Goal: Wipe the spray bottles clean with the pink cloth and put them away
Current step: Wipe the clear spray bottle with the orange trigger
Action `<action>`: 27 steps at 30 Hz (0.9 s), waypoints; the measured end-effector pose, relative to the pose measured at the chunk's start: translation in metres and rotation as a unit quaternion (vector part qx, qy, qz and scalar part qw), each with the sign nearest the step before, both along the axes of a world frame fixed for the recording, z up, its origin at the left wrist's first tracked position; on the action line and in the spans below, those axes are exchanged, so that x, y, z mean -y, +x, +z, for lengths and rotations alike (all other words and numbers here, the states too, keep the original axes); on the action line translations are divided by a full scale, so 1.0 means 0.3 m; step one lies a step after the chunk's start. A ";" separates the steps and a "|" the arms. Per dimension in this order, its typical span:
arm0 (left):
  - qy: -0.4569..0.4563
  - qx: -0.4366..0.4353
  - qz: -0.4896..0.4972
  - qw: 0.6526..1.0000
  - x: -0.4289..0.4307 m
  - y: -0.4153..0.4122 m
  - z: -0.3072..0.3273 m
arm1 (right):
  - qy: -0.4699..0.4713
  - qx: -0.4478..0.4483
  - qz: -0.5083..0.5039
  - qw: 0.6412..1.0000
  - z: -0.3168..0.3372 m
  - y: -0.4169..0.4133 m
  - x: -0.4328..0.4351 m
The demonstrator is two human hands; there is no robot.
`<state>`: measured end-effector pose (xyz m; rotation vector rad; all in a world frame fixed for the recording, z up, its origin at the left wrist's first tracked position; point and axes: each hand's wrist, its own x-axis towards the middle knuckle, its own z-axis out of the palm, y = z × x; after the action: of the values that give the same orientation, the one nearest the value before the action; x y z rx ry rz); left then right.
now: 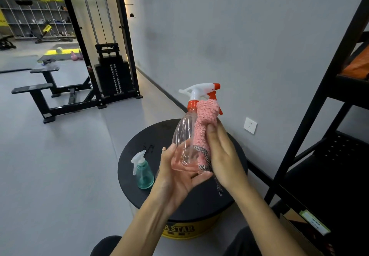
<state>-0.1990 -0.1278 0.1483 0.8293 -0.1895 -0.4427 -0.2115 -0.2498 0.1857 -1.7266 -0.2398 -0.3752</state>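
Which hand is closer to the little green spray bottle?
Left. The left hand, holding the clear bottle, is right beside the green spray bottle; the right hand, with the pink cloth, is farther off, past the clear bottle.

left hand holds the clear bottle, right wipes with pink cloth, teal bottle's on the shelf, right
Not quite: the head view shows the teal bottle standing on the round black stool instead. The rest is right.
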 end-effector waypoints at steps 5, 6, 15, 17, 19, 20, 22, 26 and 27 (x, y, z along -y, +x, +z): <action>-0.003 -0.001 0.016 1.000 -0.021 0.019 0.003 | -0.033 0.036 0.008 0.999 -0.070 -0.071 -0.027; -0.004 -0.006 0.019 1.000 -0.025 0.022 0.004 | -0.042 0.047 0.005 0.998 -0.087 -0.086 -0.033; 0.012 -0.007 -0.022 1.000 -0.021 -0.001 -0.015 | -0.032 0.024 -0.006 0.999 -0.056 -0.056 -0.016; 0.004 -0.026 -0.032 0.999 -0.011 -0.017 -0.015 | -0.025 0.007 -0.005 1.000 -0.011 -0.022 0.005; -0.005 -0.029 -0.029 0.999 -0.004 -0.021 -0.013 | -0.031 0.011 -0.002 0.999 0.014 -0.008 0.008; -0.010 -0.027 -0.023 0.999 -0.004 -0.020 -0.007 | -0.039 0.019 -0.003 0.999 0.014 -0.012 0.003; -0.023 -0.032 -0.004 0.999 -0.010 -0.010 0.003 | -0.064 0.045 -0.005 0.997 -0.008 -0.042 -0.017; -0.020 -0.025 0.019 0.999 -0.031 0.014 0.013 | -0.107 0.116 -0.006 0.987 -0.082 -0.120 -0.064; -0.015 -0.018 0.017 1.000 -0.033 0.015 0.008 | -0.105 0.117 -0.011 0.987 -0.095 -0.131 -0.068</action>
<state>-0.1946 -0.1179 0.1507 0.7927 -0.1490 -0.4215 -0.2509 -0.2295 0.1571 -1.8935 -0.4438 -0.5871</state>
